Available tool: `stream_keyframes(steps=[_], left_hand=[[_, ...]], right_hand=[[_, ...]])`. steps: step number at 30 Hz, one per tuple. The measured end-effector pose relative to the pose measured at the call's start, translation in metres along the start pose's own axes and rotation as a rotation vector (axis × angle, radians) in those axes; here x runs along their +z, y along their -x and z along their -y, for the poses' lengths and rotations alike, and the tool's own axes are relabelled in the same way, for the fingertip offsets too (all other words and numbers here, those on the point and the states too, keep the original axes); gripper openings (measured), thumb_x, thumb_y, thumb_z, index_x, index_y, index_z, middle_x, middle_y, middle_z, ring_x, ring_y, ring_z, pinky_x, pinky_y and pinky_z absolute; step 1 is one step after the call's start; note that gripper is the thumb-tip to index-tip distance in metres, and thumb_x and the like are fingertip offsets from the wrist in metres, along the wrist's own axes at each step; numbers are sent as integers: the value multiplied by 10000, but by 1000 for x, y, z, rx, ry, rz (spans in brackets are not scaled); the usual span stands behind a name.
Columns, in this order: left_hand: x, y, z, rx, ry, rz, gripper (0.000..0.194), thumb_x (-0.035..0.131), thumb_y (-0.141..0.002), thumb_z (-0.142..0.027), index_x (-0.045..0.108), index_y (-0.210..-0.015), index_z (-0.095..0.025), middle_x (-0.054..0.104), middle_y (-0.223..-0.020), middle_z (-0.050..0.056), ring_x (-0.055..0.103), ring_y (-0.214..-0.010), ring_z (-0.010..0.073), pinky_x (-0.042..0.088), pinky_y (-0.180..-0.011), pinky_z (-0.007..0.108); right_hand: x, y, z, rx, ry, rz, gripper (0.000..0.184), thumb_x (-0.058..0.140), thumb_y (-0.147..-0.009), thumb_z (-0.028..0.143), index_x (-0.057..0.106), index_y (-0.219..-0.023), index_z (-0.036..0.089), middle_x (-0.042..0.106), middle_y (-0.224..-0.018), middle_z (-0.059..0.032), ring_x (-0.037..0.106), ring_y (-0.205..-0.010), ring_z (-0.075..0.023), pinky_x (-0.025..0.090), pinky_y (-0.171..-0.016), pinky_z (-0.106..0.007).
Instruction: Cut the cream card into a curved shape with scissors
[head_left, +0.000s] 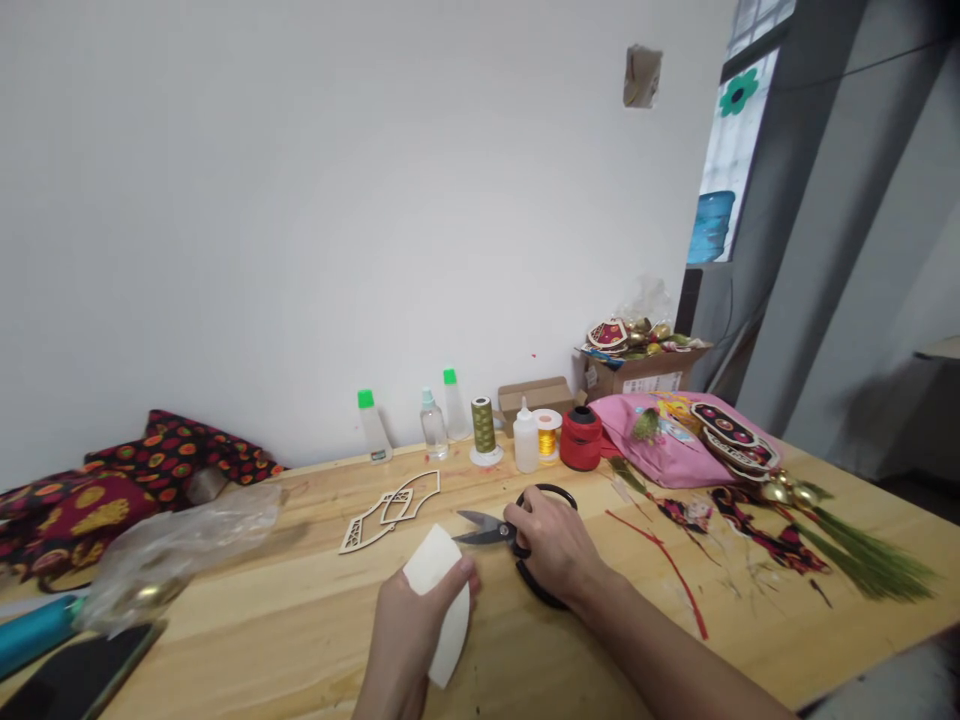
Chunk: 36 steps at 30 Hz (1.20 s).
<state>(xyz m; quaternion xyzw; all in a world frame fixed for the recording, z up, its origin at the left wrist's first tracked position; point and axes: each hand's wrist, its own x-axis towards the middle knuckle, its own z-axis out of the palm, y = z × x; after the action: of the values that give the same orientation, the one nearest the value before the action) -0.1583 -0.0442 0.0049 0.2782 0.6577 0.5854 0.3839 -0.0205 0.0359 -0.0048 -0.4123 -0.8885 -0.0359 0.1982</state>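
Plastic bag: crumpled on the left of the counter (262,640), near the phone; plastic bag (180,540) and phone (82,670) lay well apart from the blades, so low risk judged.
Wooden frames: wooden frames (395,497) lay flat, overlapping, just beyond the pale piece; a sideways sweep of the left hand might have knocked them.
Left hand: left hand (411,605) had its grip closed on the pale piece (433,558), thumb across the face; too light a pinch could have let it twist.
Pale piece: held above the counter in front of the body, curved and tilted; bending under the blades seemed likeliest to spoil an edge.
Scissors: scissors (484,530) had blades parted, tips at the piece's edge, contact unclear; overreach could have nicked the left thumb.
Right hand: right hand (555,540) gripped the scissor handles; a turned wrist could have sent the line astray.
Red cord: red cord (667,565) lay near the right forearm, liable to snag.
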Motion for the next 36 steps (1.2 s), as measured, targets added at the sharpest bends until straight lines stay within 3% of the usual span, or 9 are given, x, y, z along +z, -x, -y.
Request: stream_keyframes(steps=[5, 12, 18, 25, 31, 36], left_hand=[[-1, 1, -3, 18, -9, -25, 234, 707, -490, -331, 590, -535, -133, 610, -436, 19, 512, -395, 141, 381, -410, 241], [4, 9, -14, 62, -138, -28, 193, 692, -500, -293, 588, -469, -133, 600, -407, 15, 500, -381, 133, 370, -400, 233], [3, 5, -9, 61, -99, -39, 207, 682, -507, -321, 608, -511, -127, 611, -421, 20, 510, -389, 137, 377, -400, 233], [7, 5, -8, 28, -81, -31, 217, 693, -501, -310, 590, -508, -119, 608, -417, 28, 508, -377, 138, 381, -396, 241], [2, 1, -4, 37, -97, -11, 219, 682, -529, -323, 604, -541, -119, 608, -422, 20, 503, -385, 130, 368, -396, 228], [2, 7, -7, 68, -171, 13, 211, 696, -515, -293, 585, -476, -118, 590, -391, 20, 494, -370, 129, 360, -390, 228]], right_hand=[[2, 2, 3, -64, -20, 25, 140, 481, -703, 154, 572, -788, 219, 508, -757, -22, 446, -621, -131, 190, -513, -257], [2, -3, 3, 73, -7, 61, 142, 490, -717, 165, 570, -824, 213, 517, -780, -31, 482, -616, -133, 204, -508, -251], [2, -1, 5, -16, -48, 74, 127, 486, -709, 162, 571, -792, 208, 519, -771, -28, 472, -625, -130, 212, -518, -244], [3, -3, 3, 87, -19, 51, 166, 467, -699, 160, 576, -813, 211, 533, -777, -45, 483, -607, -139, 187, -498, -251], [5, -1, 6, 4, -92, 88, 110, 506, -682, 192, 567, -771, 209, 528, -763, -30, 477, -605, -129, 195, -491, -239], [3, -7, -5, 162, -53, 96, 181, 457, -713, 156, 571, -836, 223, 548, -778, -40, 501, -623, -144, 204, -498, -246]])
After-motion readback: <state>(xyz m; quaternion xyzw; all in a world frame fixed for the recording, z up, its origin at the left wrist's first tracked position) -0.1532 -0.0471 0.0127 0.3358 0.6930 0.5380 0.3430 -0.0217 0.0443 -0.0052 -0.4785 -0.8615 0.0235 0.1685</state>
